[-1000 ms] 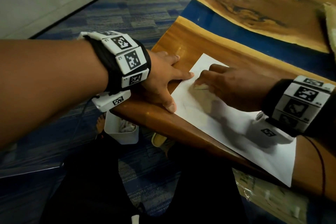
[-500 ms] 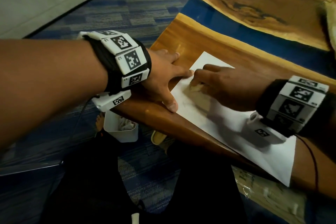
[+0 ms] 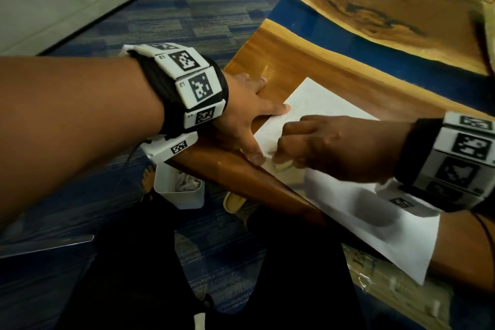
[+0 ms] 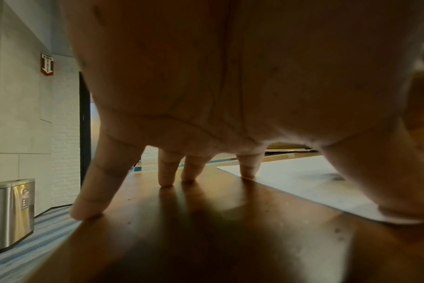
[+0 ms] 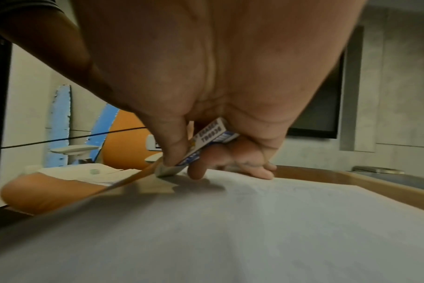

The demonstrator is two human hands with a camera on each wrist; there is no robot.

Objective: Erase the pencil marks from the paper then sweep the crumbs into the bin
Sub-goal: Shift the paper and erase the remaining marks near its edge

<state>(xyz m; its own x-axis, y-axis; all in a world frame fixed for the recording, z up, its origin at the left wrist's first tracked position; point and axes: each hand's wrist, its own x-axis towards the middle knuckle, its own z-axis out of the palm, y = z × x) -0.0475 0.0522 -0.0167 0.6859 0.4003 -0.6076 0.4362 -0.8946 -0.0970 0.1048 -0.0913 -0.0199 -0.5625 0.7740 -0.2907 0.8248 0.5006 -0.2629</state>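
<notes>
A white sheet of paper (image 3: 356, 211) with faint pencil marks lies on the wooden table (image 3: 308, 67), its near corner over the table's front edge. My left hand (image 3: 249, 120) lies spread and flat, forefinger and thumb pressing the paper's left edge (image 4: 303, 178). My right hand (image 3: 321, 144) pinches a white eraser (image 3: 284, 165) in a blue and white sleeve (image 5: 206, 141) and holds its tip down on the paper near the left thumb. A small white bin (image 3: 179, 190) with crumpled scraps stands on the floor below the table edge.
The table has a blue resin band (image 3: 375, 43) across its middle. A steel trash can (image 4: 10, 212) stands on the blue carpet by the far wall. My dark-clothed legs (image 3: 214, 276) and a sandalled foot (image 3: 233, 202) are under the table edge.
My right hand has drawn the eraser down the paper toward me, from beside the left forefinger to beside the left thumb. The left hand has kept its place.
</notes>
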